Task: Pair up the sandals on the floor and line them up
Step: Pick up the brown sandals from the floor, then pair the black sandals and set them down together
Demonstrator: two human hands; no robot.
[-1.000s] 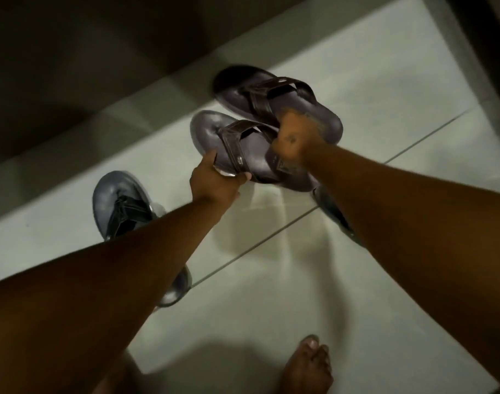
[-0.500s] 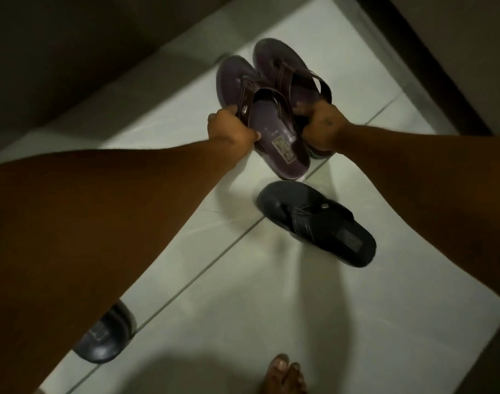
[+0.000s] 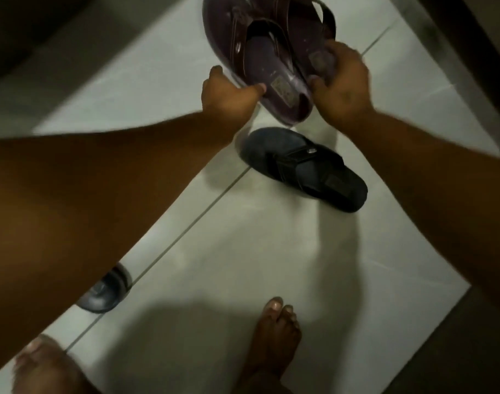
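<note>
Both bare forearms reach forward and converge. The left hand [image 3: 228, 93] curls its fingers [image 3: 255, 89] over the near-left edge of what it grips, thumb up at the far side. The right hand [image 3: 341, 86] clamps from the right, knuckles up, its fingers [image 3: 319, 81] wrapped over the near end.

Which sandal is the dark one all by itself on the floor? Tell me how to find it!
Start at the white tiled floor and find the two hands holding the brown sandals at the top. Just below them lies the dark sandal, flat on the tile by the grout line. Unlike the brown pair, nobody touches it, and its strap is black with a small metal tag.
</note>
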